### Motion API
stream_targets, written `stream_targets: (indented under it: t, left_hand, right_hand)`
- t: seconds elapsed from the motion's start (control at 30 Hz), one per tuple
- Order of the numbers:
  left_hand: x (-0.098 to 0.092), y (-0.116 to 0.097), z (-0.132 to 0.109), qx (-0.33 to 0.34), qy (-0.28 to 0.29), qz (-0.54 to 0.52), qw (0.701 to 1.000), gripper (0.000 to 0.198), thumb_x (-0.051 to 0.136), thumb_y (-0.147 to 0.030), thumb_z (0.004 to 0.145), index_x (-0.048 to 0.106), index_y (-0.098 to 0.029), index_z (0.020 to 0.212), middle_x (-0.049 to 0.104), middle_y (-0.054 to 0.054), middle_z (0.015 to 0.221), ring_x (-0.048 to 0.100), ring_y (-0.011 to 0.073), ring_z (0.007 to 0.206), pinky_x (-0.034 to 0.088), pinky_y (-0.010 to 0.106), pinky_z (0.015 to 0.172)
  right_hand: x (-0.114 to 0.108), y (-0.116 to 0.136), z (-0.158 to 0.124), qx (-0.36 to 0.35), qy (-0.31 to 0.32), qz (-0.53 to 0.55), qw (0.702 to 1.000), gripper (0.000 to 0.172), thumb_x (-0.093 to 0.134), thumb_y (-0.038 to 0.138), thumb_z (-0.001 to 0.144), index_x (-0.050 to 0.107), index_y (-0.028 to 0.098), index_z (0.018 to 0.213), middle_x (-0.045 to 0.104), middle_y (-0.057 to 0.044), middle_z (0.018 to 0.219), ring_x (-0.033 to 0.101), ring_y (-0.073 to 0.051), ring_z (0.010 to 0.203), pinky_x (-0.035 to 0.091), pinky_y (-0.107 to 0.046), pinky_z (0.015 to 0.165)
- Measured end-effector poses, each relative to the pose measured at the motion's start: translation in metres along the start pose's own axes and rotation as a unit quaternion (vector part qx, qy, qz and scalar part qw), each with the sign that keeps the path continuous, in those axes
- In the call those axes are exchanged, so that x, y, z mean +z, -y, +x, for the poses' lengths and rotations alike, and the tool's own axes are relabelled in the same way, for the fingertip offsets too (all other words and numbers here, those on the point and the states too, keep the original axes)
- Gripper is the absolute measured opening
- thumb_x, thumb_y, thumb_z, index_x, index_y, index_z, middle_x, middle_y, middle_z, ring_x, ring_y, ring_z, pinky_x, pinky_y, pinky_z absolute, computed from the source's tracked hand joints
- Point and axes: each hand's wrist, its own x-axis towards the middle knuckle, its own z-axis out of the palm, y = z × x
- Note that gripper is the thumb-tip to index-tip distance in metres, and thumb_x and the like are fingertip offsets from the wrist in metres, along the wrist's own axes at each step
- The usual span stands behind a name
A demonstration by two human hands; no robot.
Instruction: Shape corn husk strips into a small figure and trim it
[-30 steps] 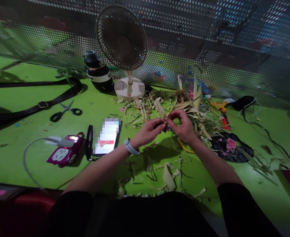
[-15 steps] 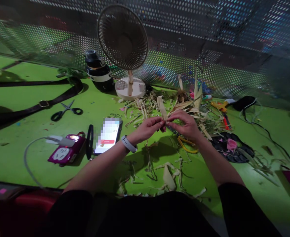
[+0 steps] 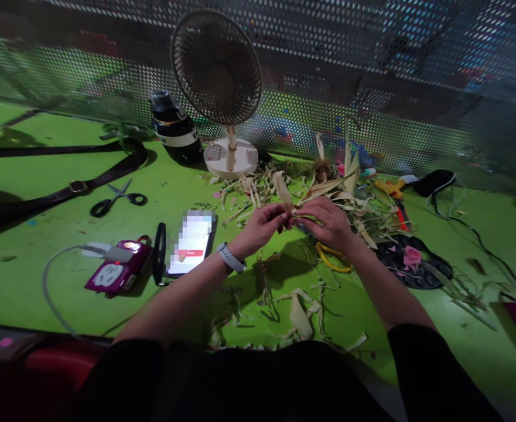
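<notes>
A pale dried corn husk (image 3: 281,186) stands up from between my fingers, tilted to the left. My left hand (image 3: 267,224) pinches its lower end, and a watch with a light strap (image 3: 230,258) sits on that wrist. My right hand (image 3: 325,221) is closed beside it, thumb and fingers pinching at the same base. Fingers partly hide the point where both hands meet. Behind them lies a heap of dried husk strips (image 3: 363,211). Loose husk scraps (image 3: 299,316) are scattered on the green table (image 3: 222,305) below my hands.
A fan (image 3: 230,159) and a black bottle (image 3: 176,132) stand at the back. To the left are scissors (image 3: 119,198), a lit phone (image 3: 191,243) and a purple power bank (image 3: 119,266). A yellow glue gun (image 3: 389,187) and a black round tray (image 3: 433,264) lie on the right.
The husk has tipped further left and sits slightly lower. My right hand has shifted a little left, its fingers closer to my left hand. Other things have stayed in place.
</notes>
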Motion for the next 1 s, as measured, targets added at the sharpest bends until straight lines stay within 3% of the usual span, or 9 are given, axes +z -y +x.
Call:
stream_targets:
  t: [0.23,0.33,0.67,0.9,1.0]
  left_hand:
    - [0.002,-0.009,-0.005,-0.112,0.012,-0.157,0.981,0.024,0.078,-0.033,0.069,0.064,-0.015,0.076,0.063,0.0,0.072,0.053,0.0062,0.062,0.039,0.017,0.056]
    - [0.004,-0.011,-0.008,-0.128,0.021,-0.2,0.971,0.02,0.078,-0.028,0.068,0.065,-0.014,0.076,0.064,0.0,0.074,0.053,0.0055,0.062,0.039,0.017,0.056]
    - [0.012,-0.003,-0.009,-0.057,0.023,-0.165,0.984,0.019,0.071,-0.031,0.077,0.068,-0.014,0.083,0.064,0.002,0.076,0.052,0.0068,0.064,0.038,0.02,0.058]
    - [0.013,0.004,-0.006,-0.013,0.028,-0.066,0.997,0.025,0.063,-0.039,0.083,0.063,-0.014,0.081,0.062,0.001,0.071,0.05,0.0069,0.06,0.038,0.022,0.056]
    - [0.013,0.004,-0.005,-0.015,0.021,-0.06,0.998,0.024,0.061,-0.037,0.085,0.061,-0.014,0.079,0.061,0.001,0.07,0.05,0.007,0.059,0.038,0.021,0.055]
  right_hand:
    - [0.002,0.002,-0.002,0.033,-0.03,0.014,0.999,0.014,0.066,0.021,0.084,0.067,0.026,0.098,0.063,-0.003,0.085,0.06,-0.017,0.08,0.052,-0.032,0.069]
    - [0.004,0.004,-0.004,0.046,-0.049,0.025,0.997,0.011,0.066,0.021,0.084,0.066,0.027,0.094,0.06,-0.002,0.084,0.059,-0.016,0.078,0.051,-0.03,0.066]
    - [0.016,0.014,-0.005,0.111,-0.082,-0.044,0.989,0.001,0.058,0.023,0.088,0.058,0.022,0.089,0.055,-0.004,0.086,0.057,-0.019,0.084,0.05,-0.036,0.073]
    - [0.019,0.018,-0.004,0.161,-0.097,0.004,0.982,0.006,0.06,0.023,0.085,0.056,0.022,0.081,0.055,-0.002,0.081,0.055,-0.018,0.08,0.048,-0.034,0.072]
    - [0.019,0.014,-0.004,0.166,-0.099,0.036,0.981,0.004,0.061,0.022,0.085,0.058,0.021,0.088,0.057,-0.002,0.083,0.056,-0.017,0.08,0.048,-0.034,0.072]
